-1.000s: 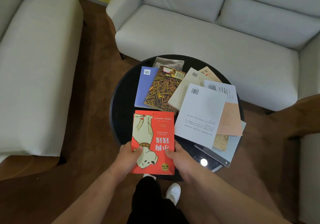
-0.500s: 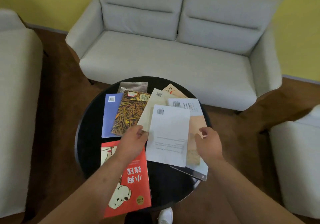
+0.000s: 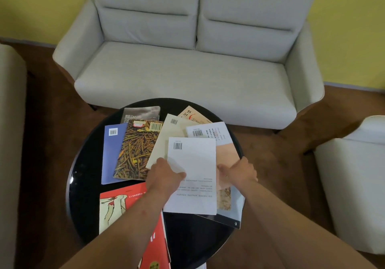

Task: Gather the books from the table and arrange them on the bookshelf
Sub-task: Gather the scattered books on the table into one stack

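Several books lie overlapping on a round black table [image 3: 83, 177]. On top of the right-hand pile is a white book [image 3: 194, 164], back cover up. My left hand [image 3: 165, 172] grips its left edge with the thumb on the cover. My right hand [image 3: 239, 171] holds its right edge. A red book with a dog drawing [image 3: 116, 204] lies at the near left, partly under my left forearm. Further back lie a blue book [image 3: 112, 150], a wheat-patterned book [image 3: 137, 150], a grey book [image 3: 143, 112], a cream book [image 3: 166, 141] and an orange book [image 3: 191, 114].
A light grey two-seat sofa [image 3: 187, 64] stands behind the table against a yellow wall. Another sofa [image 3: 10, 143] fills the left edge and a white armchair [image 3: 354, 185] the right. The floor is brown. No bookshelf is in view.
The red book was released onto the table's near left. Both hands moved forward to the white book and closed on its two side edges. The view tilted up.
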Available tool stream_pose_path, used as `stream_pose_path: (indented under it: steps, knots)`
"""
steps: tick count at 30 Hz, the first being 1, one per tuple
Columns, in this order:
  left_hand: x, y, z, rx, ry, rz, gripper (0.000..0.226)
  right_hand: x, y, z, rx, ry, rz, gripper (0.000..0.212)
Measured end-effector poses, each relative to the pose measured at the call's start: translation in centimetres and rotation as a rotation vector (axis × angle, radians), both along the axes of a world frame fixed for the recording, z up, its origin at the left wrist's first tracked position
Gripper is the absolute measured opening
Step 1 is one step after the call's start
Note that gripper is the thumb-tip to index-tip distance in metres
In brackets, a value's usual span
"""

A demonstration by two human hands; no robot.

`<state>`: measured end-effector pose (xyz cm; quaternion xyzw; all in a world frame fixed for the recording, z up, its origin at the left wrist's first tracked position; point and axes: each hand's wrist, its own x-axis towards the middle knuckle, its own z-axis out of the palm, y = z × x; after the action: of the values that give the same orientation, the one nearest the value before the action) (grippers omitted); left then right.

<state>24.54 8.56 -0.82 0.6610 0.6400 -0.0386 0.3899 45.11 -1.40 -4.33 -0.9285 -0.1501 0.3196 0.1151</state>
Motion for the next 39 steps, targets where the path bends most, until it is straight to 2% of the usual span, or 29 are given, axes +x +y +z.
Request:
stream_pose_path:
  steps: [3,5,8,10,13,15,18,22,28,31,39]
  knots:
    - [0.5,0.3,0.7,-0.036,0.009,0.025,0.06,1.1,-0.1,0.7,0.1,0.101,-0.016,0.061]
    - [0.9,0.5,1.1,-0.08,-0.003,0.049,0.058,1.6,-0.2,1.7,0.131,0.102,0.012,0.058]
    - [1.6,0.2,0.9,-0.169,-0.279,0.175,0.056,1.8,-0.4,3.8,0.234,0.163,-0.042,0.053]
    - [1.7,-0.1,1.4,-0.209,-0.436,0.225,0.045,1.6,-1.0,5.1,0.358,0.215,-0.107,0.044]
    - [1.0,-0.4,3.2,-0.317,-0.643,0.282,0.022,1.2,-2.5,7.0,0.482,0.184,-0.107,0.035]
    - [-0.1,-0.2,4.8,-0.387,-0.772,0.347,0.022,1.1,-3.8,8.3,0.567,0.202,-0.118,0.034]
    - [-3.0,0.0,7.3,-0.408,-0.857,0.423,0.026,0.6,-5.8,10.0,0.617,0.235,-0.079,0.034]
    - [-9.1,-1.0,9.3,-0.424,-0.943,0.564,0.02,-1.6,-7.5,11.9,0.639,0.309,-0.026,0.031]
    - [-17.3,-5.1,8.7,-0.346,-0.857,0.681,0.021,-6.6,-9.4,12.9,0.661,0.435,0.024,0.022]
    - [-20.3,-7.6,6.8,-0.375,-0.797,0.719,0.026,-8.2,-10.3,12.5,0.643,0.472,0.003,0.021]
    - [-22.3,-9.7,5.0,-0.318,-0.567,0.658,0.021,-10.5,-12.7,11.9,0.592,0.53,-0.116,0.02]
